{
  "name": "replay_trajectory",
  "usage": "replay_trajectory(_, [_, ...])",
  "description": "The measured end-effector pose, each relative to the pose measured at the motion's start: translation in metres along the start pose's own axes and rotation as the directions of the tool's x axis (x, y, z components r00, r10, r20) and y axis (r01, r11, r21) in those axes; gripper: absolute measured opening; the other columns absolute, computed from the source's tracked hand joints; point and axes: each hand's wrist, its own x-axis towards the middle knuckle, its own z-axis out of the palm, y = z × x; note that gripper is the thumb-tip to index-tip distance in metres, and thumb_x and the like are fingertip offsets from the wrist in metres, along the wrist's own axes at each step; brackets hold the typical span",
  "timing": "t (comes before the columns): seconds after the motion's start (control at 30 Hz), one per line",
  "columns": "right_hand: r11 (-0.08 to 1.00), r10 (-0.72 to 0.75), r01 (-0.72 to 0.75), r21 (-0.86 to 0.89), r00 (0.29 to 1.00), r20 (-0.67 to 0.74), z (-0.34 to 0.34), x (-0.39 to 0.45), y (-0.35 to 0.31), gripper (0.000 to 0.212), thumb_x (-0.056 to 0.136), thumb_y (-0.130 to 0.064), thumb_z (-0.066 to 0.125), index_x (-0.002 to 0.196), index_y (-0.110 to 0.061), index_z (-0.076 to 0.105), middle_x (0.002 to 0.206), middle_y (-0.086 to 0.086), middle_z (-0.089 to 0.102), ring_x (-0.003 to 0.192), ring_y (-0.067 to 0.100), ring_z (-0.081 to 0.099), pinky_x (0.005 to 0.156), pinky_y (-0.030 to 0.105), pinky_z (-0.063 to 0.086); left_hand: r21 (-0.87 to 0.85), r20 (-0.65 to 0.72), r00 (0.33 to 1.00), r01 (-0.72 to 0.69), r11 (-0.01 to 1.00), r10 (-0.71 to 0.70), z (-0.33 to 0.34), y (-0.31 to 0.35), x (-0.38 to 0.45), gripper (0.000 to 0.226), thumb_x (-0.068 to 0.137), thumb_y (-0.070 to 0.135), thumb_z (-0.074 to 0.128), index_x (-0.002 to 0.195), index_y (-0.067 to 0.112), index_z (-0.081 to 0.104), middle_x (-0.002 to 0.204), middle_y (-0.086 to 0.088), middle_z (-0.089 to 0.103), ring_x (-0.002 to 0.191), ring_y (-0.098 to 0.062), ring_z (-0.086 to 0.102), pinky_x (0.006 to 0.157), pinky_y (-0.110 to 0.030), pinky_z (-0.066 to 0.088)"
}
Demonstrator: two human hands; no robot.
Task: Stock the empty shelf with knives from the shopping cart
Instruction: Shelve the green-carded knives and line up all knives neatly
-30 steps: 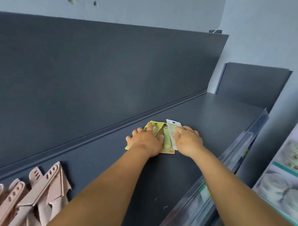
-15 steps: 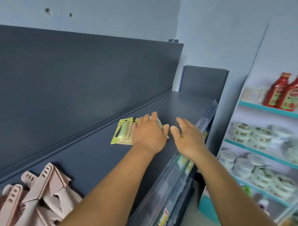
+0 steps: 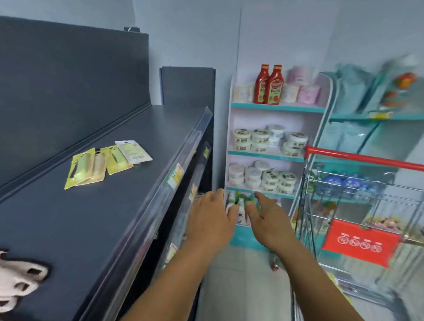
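Several packaged knives [image 3: 102, 165] on yellow-green and white cards lie overlapping on the dark grey shelf [image 3: 88, 228], towards its back. Pink knives [image 3: 8, 281] lie at the shelf's near left corner. My left hand [image 3: 212, 220] and my right hand [image 3: 267, 221] are both off the shelf, held out in the aisle with fingers straight and nothing in them. The shopping cart [image 3: 363, 213], with a red handle and a red sign, stands to the right of my right hand.
A clear price strip [image 3: 172, 168] runs along the shelf's front edge. Ahead stands a teal and white rack [image 3: 266, 150] with ketchup bottles and round tubs. Tiled floor [image 3: 244, 293] shows between shelf and cart.
Both hands have left the knife packs and drawn back off the shelf to the right. The view has swung right, bringing the cart and the rack into sight.
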Motion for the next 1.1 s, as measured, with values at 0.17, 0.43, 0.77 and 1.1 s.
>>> replay_trajectory(0.17, [0.978,0.208,-0.208,0.009,0.978,0.002,0.010,-0.022,0.073,0.056,0.097,-0.048,0.033,0.145,-0.018,0.037,0.145,0.005,0.045,0.131,0.025,0.043,0.108,0.041,0.034,-0.027,0.160,0.984,-0.079,0.996,0.083,0.069,0.018,-0.003,0.049,0.097,0.042,0.039,0.139,0.019,0.037,0.134,-0.003,0.047,0.122,-0.022,0.043,0.099,-0.037,0.040])
replay_trajectory(0.43, [0.884,0.467,-0.466,0.045,0.884,-0.022,0.021,-0.025,0.190,0.044,0.099,-0.038,0.039,0.139,-0.017,0.043,0.141,0.004,0.050,0.129,0.024,0.046,0.102,0.035,0.037,0.007,0.437,0.877,-0.227,0.974,0.201,0.179,0.065,0.028,0.055,0.098,0.040,0.036,0.147,0.017,0.027,0.145,-0.005,0.039,0.130,-0.024,0.037,0.106,-0.035,0.031])
replay_trajectory(0.77, [0.664,0.735,-0.732,0.154,0.677,0.047,0.047,-0.007,0.320,0.056,0.101,-0.037,0.037,0.149,-0.010,0.026,0.153,0.009,0.033,0.139,0.025,0.033,0.115,0.037,0.024,-0.028,0.682,0.657,-0.414,0.910,0.320,0.301,0.123,0.076,0.057,0.098,0.039,0.040,0.150,0.024,0.020,0.147,-0.007,0.035,0.135,-0.024,0.030,0.110,-0.035,0.031])
replay_trajectory(1.1, [0.434,0.887,-0.869,0.236,0.458,0.058,0.058,-0.001,0.391,0.057,0.100,-0.038,0.036,0.149,-0.012,0.024,0.151,0.011,0.035,0.137,0.028,0.035,0.111,0.036,0.027,0.391,0.762,0.620,-0.673,0.628,0.190,0.333,0.180,0.148,0.041,0.099,0.046,0.036,0.125,0.016,0.049,0.116,-0.004,0.059,0.105,-0.024,0.058,0.068,-0.031,0.037])
